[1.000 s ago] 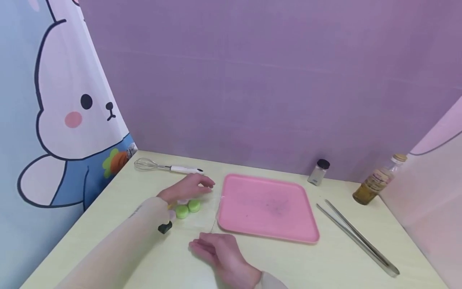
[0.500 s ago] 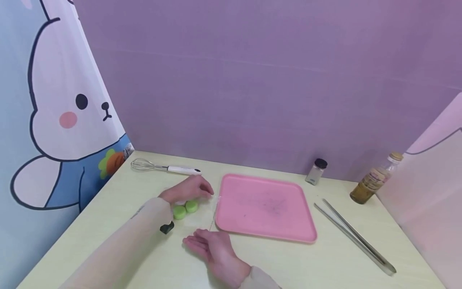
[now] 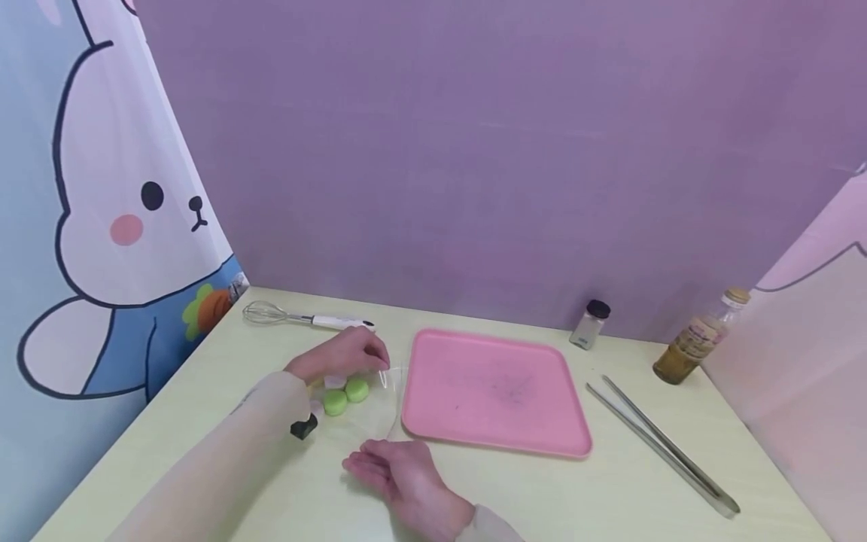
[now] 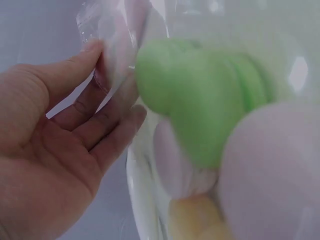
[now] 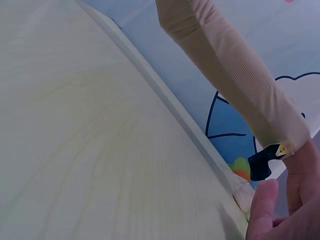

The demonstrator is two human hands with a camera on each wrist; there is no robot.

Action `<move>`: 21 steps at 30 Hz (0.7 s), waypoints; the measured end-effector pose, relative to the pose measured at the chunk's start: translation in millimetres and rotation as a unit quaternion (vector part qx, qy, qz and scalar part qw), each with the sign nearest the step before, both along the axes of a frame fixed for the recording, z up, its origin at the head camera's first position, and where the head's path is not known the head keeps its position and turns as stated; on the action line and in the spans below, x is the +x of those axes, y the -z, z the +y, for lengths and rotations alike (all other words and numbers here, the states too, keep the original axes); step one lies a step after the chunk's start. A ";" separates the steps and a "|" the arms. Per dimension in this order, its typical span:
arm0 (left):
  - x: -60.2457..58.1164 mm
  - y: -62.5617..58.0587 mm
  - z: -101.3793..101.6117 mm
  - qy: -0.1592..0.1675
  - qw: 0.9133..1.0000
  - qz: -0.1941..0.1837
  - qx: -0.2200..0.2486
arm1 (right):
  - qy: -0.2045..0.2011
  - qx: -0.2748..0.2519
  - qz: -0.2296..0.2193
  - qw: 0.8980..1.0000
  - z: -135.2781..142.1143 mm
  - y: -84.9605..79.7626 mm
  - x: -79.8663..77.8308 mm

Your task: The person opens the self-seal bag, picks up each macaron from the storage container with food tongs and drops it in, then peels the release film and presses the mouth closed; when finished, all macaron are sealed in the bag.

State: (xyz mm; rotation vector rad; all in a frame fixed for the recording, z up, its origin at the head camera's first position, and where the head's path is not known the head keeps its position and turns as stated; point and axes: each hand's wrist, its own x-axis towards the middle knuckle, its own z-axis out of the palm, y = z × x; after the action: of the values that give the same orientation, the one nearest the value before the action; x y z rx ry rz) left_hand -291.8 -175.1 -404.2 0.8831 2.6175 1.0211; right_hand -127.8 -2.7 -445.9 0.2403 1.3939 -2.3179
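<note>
A clear plastic bag (image 3: 372,418) lies left of the pink tray with several macarons inside. Two green macarons (image 3: 335,402) show plainly in the head view. Seen from the left wrist, a pale pink macaron (image 4: 275,170) and a yellow macaron (image 4: 197,220) are also behind the film. My left hand (image 3: 342,354) pinches the bag's edge between thumb and fingers and holds it up a little. Near the bag's close corner, my right hand (image 3: 406,478) rests on its side with fingers extended, gripping nothing. Part of the bag is hidden behind the left forearm.
The pink tray (image 3: 497,391) lies right beside the bag. A whisk (image 3: 308,316) is behind the left hand. To the right are metal tongs (image 3: 664,448), a black-capped shaker (image 3: 590,325) and a corked bottle (image 3: 698,342) by the purple back wall.
My left hand has closed its fingertips on the bag's edge and drawn it slightly left, lifting the film. My right hand has shifted slightly left, staying near the bag's corner.
</note>
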 end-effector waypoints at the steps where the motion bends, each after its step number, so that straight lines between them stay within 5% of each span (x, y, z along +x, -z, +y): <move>1: 0.3 -1.5 -1.8 0.000 1.000 0.003 0.003 | -0.002 0.004 0.000 1.000 0.7 0.0 0.2; 11: 9.5 -17.4 -18.0 0.001 0.998 -0.011 0.055 | -0.012 0.045 0.026 0.999 14.9 -3.7 1.2; 21: 34.5 -36.0 -28.0 -0.038 0.992 -0.034 0.116 | -0.028 0.081 0.084 0.993 44.0 -15.8 3.6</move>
State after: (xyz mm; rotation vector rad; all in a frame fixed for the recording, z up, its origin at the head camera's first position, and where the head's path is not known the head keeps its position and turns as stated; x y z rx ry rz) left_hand -257.3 -203.1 -368.1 0.7855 2.5290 1.3723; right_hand -124.2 41.3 -430.1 0.0539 1.6508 -2.2247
